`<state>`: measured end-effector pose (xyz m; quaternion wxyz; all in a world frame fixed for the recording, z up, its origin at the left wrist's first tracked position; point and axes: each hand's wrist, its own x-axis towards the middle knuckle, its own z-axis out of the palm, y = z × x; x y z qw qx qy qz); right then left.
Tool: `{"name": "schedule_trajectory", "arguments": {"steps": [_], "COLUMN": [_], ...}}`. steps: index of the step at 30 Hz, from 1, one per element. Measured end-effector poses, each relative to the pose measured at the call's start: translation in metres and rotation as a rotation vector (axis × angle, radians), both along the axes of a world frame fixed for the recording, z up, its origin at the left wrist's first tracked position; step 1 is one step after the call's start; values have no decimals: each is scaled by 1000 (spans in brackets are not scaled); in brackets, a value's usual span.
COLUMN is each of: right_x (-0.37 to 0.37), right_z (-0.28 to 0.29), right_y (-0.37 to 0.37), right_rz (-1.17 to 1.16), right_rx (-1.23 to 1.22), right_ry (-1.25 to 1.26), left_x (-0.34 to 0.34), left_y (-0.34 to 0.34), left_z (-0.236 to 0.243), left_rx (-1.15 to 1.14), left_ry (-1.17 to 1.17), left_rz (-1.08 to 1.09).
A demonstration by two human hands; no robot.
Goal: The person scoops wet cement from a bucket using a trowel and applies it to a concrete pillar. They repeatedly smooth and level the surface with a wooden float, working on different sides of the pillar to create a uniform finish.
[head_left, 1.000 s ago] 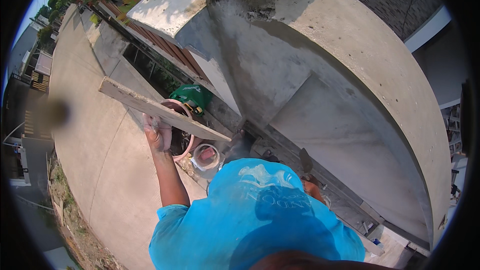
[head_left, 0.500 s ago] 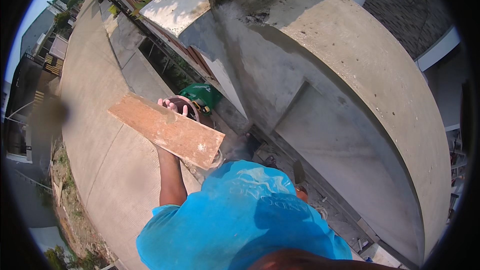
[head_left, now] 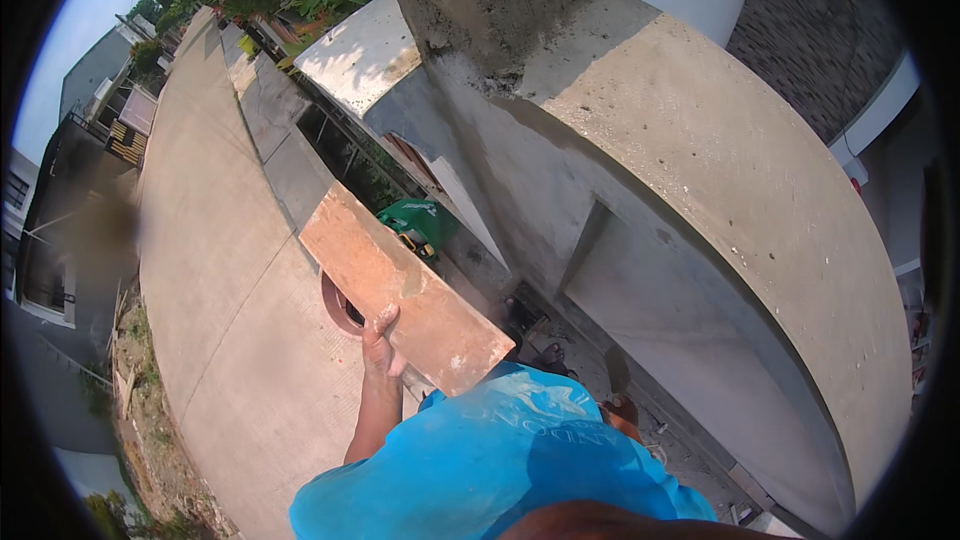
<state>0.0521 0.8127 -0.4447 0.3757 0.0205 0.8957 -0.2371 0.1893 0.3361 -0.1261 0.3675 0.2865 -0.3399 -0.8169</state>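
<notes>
My left hand [head_left: 381, 344] is raised in front of me and grips the lower edge of a flat reddish-brown wooden board [head_left: 405, 290]. The board's broad face is turned toward me, with pale mortar smears near its lower corner. My right hand [head_left: 626, 413] is low beside my blue shirt [head_left: 500, 460], mostly hidden by it. It holds a trowel whose grey blade [head_left: 616, 372] points up toward the fresh grey plaster on the curved concrete wall [head_left: 640, 240].
A green bin [head_left: 425, 221] stands far below by the wall, and a round reddish bucket rim [head_left: 337, 308] shows behind the board. A concrete road [head_left: 210, 270] runs along the left. A narrow ledge with debris [head_left: 680, 450] follows the wall's foot.
The board has swung from edge-on to face-on and come up closer to me, held in my left hand. The white bucket below is now hidden behind it.
</notes>
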Motion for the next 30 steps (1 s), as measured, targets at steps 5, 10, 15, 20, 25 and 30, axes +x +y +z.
{"name": "schedule_trajectory", "arguments": {"steps": [5,10,15,20,25,30], "right_x": [-4,-7,0,14,22,13], "right_z": [-19,-21,-21,-49,-95,-109], "right_y": [8,8,3,21,41,33], "right_rz": [23,96,24,-19,60,170], "right_rx": [4,33,63,-85,-88,-58], "right_ry": [-42,-48,42,27,58,140], "left_x": [-45,-134,-173,-180,-178,-181], "left_y": [-8,-43,-52,-55,-55,-54], "left_z": [108,171,186,180,178,183], "left_rx": [-670,-1026,-1155,-1213,-1247,-1279], "left_ry": [-301,-317,-205,-193,-258,-278], "left_rz": [266,356,339,368,372,397]}}
